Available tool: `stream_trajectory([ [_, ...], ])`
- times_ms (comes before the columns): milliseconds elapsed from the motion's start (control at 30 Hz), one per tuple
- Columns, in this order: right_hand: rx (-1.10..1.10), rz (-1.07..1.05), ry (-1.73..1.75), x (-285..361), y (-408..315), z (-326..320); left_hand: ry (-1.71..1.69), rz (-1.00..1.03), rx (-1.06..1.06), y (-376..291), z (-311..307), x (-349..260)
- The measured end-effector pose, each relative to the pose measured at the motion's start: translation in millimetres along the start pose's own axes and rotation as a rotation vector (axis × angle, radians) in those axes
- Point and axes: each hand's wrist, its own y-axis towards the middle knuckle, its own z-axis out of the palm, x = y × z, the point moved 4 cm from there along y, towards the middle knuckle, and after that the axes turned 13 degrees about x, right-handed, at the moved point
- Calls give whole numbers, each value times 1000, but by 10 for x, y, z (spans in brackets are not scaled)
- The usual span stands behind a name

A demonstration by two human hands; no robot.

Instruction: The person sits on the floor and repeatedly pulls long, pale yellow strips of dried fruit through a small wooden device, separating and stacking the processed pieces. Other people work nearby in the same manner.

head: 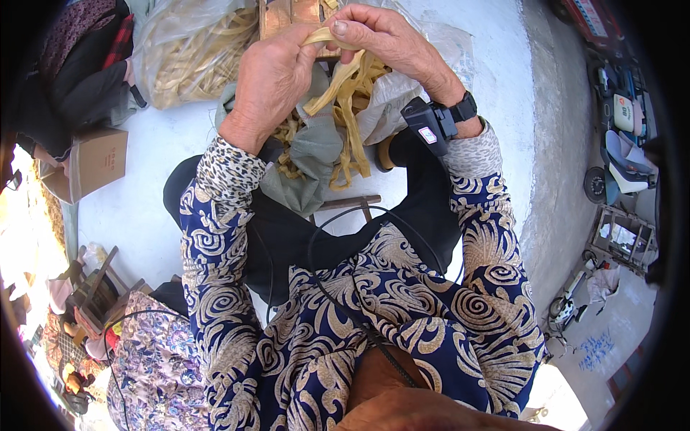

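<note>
My left hand (275,81) and my right hand (385,46) are close together at the top of the view. Between their fingertips they pinch a flat pale yellow strip (322,36). More yellow strips (351,116) hang in a loose bunch below my hands. Under them sits a grey-green woven sack (318,148), with crumpled yellow pieces (291,161) showing at its mouth. A white sack (389,102) lies against the bunch, below my right hand. A black device (428,126) is strapped at my right wrist.
Just beyond my hands stands a wooden bench or board (291,19). A clear plastic bag (194,54) full of pale strips lies to its left. At far left, a person in dark clothes (89,99) is beside an open cardboard box (99,164). A wooden frame (350,202) stands between my legs.
</note>
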Motion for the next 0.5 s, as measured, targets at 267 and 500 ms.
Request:
stream_trajectory([
  [267, 100, 130, 221, 144, -83, -132, 112, -154, -31, 19, -211, 181],
  [500, -226, -246, 589, 175, 123, -71, 83, -31, 14, 62, 65, 36],
])
